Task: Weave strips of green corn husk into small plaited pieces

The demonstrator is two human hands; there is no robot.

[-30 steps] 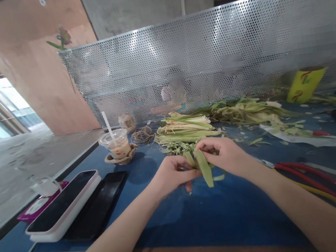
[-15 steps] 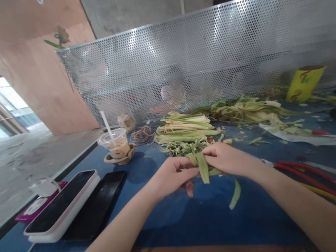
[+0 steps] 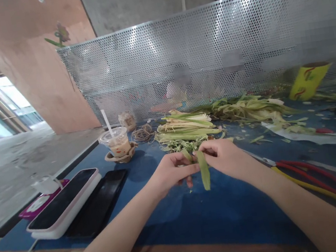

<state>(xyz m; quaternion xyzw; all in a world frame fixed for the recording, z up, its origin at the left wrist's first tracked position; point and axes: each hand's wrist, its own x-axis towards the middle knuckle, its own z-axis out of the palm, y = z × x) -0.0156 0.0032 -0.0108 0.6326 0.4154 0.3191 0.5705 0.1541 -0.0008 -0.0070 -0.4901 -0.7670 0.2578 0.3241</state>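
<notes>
– ok what's being held, and where?
– green leaf strips (image 3: 205,174), pinched in both left hand (image 3: 169,172) and right hand (image 3: 227,158), dangling between them over the blue table (image 3: 182,220), near the stalk pile (image 3: 187,128)

The leaf strip (image 3: 204,173) is green; the tabletop (image 3: 176,225), blue.

One head-worn camera looks forward and down from above the blue tabletop's (image 3: 182,222) near edge, close to the left hand (image 3: 171,172) and right hand (image 3: 226,158), facing the perforated metal screen (image 3: 145,57) at the far edge; the blurred right end probably runs out of frame.
</notes>
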